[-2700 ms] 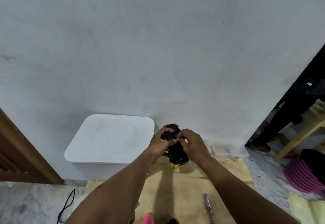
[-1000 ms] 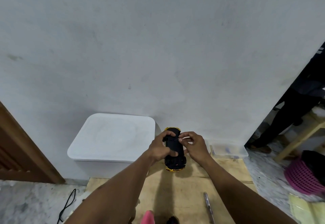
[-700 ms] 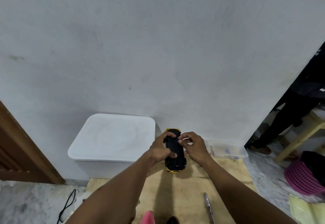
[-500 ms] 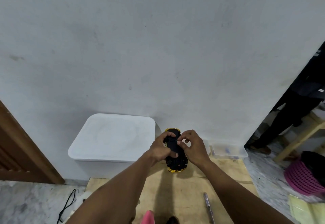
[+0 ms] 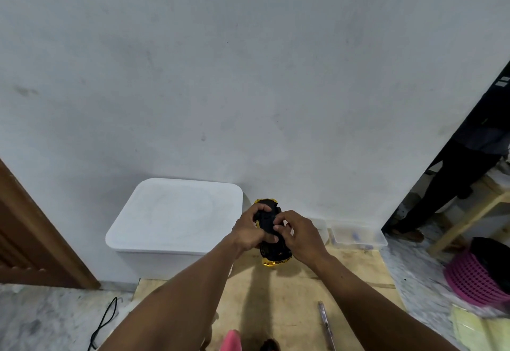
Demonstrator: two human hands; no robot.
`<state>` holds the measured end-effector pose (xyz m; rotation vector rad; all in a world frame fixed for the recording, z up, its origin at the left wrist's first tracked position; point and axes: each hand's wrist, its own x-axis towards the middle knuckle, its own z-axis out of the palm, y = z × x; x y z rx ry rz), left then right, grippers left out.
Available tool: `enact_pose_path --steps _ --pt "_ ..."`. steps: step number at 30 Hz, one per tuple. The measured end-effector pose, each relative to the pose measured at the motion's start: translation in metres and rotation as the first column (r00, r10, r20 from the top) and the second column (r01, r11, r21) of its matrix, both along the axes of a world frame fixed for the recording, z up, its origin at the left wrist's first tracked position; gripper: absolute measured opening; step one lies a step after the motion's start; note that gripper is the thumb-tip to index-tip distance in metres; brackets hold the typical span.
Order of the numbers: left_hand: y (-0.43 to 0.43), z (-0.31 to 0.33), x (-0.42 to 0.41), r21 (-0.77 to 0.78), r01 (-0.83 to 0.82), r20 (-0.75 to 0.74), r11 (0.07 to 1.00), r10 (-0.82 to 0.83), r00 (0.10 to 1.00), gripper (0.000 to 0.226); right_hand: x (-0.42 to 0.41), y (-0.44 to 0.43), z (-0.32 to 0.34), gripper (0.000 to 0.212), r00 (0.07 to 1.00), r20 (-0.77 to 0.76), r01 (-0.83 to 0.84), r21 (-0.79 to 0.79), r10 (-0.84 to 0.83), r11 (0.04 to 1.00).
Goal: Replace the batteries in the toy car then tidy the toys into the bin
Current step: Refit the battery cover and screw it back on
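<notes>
Battery step under way — left hand (image 5: 249, 230) wrapped tight round the upturned toy car (image 5: 271, 236), right hand (image 5: 299, 233) pinching at its underside — next, probably working the cover free.

Single view: head-worn wide-angle camera, facing forward and down toward a grey wall (image 5: 248, 74); forearms enter from the bottom edge, wooden table (image 5: 289, 309) close beneath, hands near.

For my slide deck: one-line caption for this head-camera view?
Both hands, left hand and right hand, grip an upturned black-and-gold toy car above a wooden board, beside a lidded white bin.
</notes>
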<state>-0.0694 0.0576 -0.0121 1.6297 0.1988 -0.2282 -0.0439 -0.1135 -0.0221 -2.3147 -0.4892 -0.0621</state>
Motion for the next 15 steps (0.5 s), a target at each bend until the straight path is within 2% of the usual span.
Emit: enact_pose_path --steps 5,8,12,15 --pt "-0.002 -0.003 0.0 0.022 0.01 -0.004 1.0 -0.01 1.0 0.073 0.009 0.001 0.001 0.006 0.989 -0.147 0.032 0.129 -0.013 0.991" --pt "-0.002 -0.006 0.0 0.026 0.011 -0.003 1.0 -0.011 1.0 0.076 0.012 0.0 0.007 0.012 0.989 -0.147 0.019 0.202 0.011 0.979" --pt "-0.001 -0.003 -0.002 -0.01 0.001 -0.006 1.0 -0.001 1.0 0.072 0.011 -0.004 0.01 0.008 0.977 -0.211 0.046 0.282 0.015 0.958" --pt "-0.001 0.002 -0.002 -0.077 0.023 -0.037 0.997 -0.025 0.999 0.065 0.012 -0.005 0.007 0.01 0.988 -0.155 0.051 0.305 -0.003 0.951"
